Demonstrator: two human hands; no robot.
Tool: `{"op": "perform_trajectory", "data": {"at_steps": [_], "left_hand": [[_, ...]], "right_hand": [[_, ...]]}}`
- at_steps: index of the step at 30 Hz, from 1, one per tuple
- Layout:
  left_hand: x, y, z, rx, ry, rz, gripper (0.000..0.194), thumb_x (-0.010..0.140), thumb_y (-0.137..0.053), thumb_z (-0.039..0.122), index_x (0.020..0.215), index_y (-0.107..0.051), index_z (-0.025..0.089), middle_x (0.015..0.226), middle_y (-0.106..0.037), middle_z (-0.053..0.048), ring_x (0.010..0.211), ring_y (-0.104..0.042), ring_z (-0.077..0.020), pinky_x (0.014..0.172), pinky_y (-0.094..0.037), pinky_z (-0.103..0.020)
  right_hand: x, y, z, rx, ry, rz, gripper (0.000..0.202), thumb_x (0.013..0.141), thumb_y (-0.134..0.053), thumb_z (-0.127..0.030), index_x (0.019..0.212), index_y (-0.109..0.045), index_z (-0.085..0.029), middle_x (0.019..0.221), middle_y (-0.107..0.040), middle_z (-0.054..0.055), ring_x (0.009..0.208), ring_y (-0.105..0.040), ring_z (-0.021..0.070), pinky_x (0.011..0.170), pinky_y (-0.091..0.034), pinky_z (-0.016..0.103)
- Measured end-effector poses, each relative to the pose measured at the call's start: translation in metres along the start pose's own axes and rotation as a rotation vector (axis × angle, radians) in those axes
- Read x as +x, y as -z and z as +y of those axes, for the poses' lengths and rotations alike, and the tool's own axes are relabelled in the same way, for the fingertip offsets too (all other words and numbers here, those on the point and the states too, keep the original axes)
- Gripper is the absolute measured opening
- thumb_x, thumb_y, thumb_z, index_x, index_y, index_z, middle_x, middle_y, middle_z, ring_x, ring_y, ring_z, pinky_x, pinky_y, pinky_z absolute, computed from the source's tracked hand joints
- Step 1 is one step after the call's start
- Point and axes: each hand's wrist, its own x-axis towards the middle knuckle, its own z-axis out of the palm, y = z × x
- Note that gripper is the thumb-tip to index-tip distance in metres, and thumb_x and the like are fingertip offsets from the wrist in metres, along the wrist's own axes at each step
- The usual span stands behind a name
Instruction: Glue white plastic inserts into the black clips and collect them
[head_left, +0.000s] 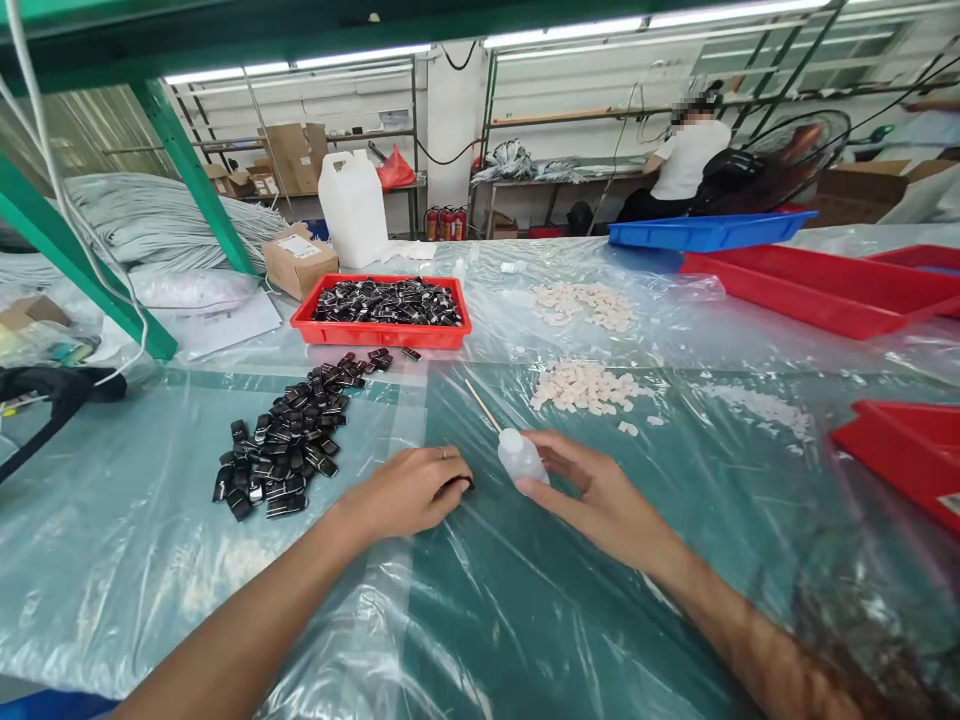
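My right hand [592, 490] grips a small translucent white plastic bottle [523, 458], thumb on the near side and fingers round the right. A thin wooden stick [481, 404] extends up and left from the bottle's top; I cannot tell whether it sits in the mouth or lies behind. Just left of the bottle, my left hand [411, 490] is closed, fingers curled. A small dark piece [471, 483] shows at its fingertips, mostly hidden. Left of that hand lies a loose pile of small black plastic parts [289, 440] with shiny metal strips.
A red tray [382, 338] full of similar black parts stands behind the pile. Small pale pieces [585, 387] lie in heaps beyond my right hand. Red trays [810, 285] and a blue tray [705, 232] sit at right. A white jug [352, 210] stands behind; a person [690, 160] sits farther back.
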Motion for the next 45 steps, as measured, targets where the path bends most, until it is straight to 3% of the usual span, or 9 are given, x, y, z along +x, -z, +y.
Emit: {"op": "perform_trajectory", "data": {"at_steps": [5,8,11,19,26,31,36,45], "left_hand": [[-0.002,0.012,0.007,-0.095,0.040,0.155,0.022,0.108,-0.036,0.025,0.110,-0.058,0.021,0.089,-0.071,0.000,0.073,-0.063,-0.0130,0.070,-0.050,-0.025],[-0.005,0.010,0.008,-0.099,0.037,0.212,0.017,0.104,-0.044,0.025,0.113,-0.058,0.022,0.085,-0.069,0.002,0.066,-0.059,-0.0126,0.064,-0.048,-0.025],[-0.006,0.007,0.007,-0.061,-0.018,0.280,0.018,0.099,-0.051,0.021,0.115,-0.057,0.023,0.088,-0.069,0.002,0.065,-0.060,-0.0115,0.065,-0.049,-0.024],[-0.005,0.013,0.009,0.022,-0.107,0.310,0.016,0.104,-0.050,0.021,0.119,-0.055,0.023,0.106,-0.072,-0.003,0.075,-0.068,-0.0130,0.067,-0.051,-0.026],[-0.005,0.013,0.011,0.039,-0.126,0.327,0.020,0.105,-0.048,0.020,0.124,-0.055,0.024,0.119,-0.068,-0.007,0.098,-0.069,-0.0167,0.072,-0.055,-0.027],[-0.008,0.014,0.014,0.085,-0.129,0.361,0.021,0.104,-0.049,0.019,0.124,-0.055,0.025,0.120,-0.065,-0.006,0.102,-0.069,-0.0165,0.077,-0.057,-0.027],[-0.008,0.014,0.015,0.143,-0.131,0.371,0.021,0.104,-0.049,0.020,0.124,-0.056,0.025,0.118,-0.066,-0.006,0.097,-0.070,-0.0159,0.068,-0.055,-0.024],[-0.009,0.015,0.016,0.156,-0.127,0.364,0.021,0.105,-0.047,0.021,0.123,-0.055,0.025,0.119,-0.067,-0.005,0.099,-0.070,-0.0163,0.068,-0.055,-0.026]], "right_hand": [[-0.005,0.004,-0.003,-0.431,0.317,0.086,0.045,0.094,-0.066,-0.029,0.138,-0.055,-0.031,0.126,-0.070,0.008,0.111,-0.070,0.0249,0.088,-0.060,0.036],[-0.005,0.005,-0.002,-0.547,0.505,0.165,0.047,0.092,-0.067,-0.022,0.136,-0.053,-0.030,0.118,-0.073,0.007,0.104,-0.073,0.0233,0.080,-0.063,0.034],[-0.005,0.004,-0.002,-0.582,0.584,0.195,0.044,0.091,-0.068,-0.017,0.132,-0.055,-0.027,0.115,-0.073,0.007,0.106,-0.072,0.0233,0.084,-0.063,0.036],[-0.006,0.000,-0.012,-0.656,0.689,0.281,0.041,0.090,-0.069,-0.015,0.130,-0.061,-0.023,0.114,-0.072,0.012,0.102,-0.074,0.0246,0.079,-0.066,0.038],[-0.012,0.002,-0.027,-0.719,0.806,0.359,0.047,0.087,-0.071,-0.010,0.132,-0.063,-0.020,0.108,-0.075,0.012,0.092,-0.075,0.0256,0.073,-0.064,0.043],[-0.016,0.002,-0.030,-0.713,0.806,0.369,0.047,0.087,-0.070,-0.010,0.131,-0.063,-0.024,0.108,-0.079,0.010,0.094,-0.077,0.0270,0.075,-0.067,0.044],[-0.020,0.003,-0.030,-0.756,0.816,0.361,0.041,0.087,-0.069,-0.009,0.127,-0.064,-0.020,0.110,-0.079,0.012,0.096,-0.076,0.0273,0.075,-0.066,0.045],[-0.017,0.003,-0.039,-0.727,0.794,0.368,0.033,0.090,-0.068,-0.012,0.121,-0.066,-0.021,0.107,-0.079,0.009,0.093,-0.077,0.0241,0.074,-0.065,0.040]]}}
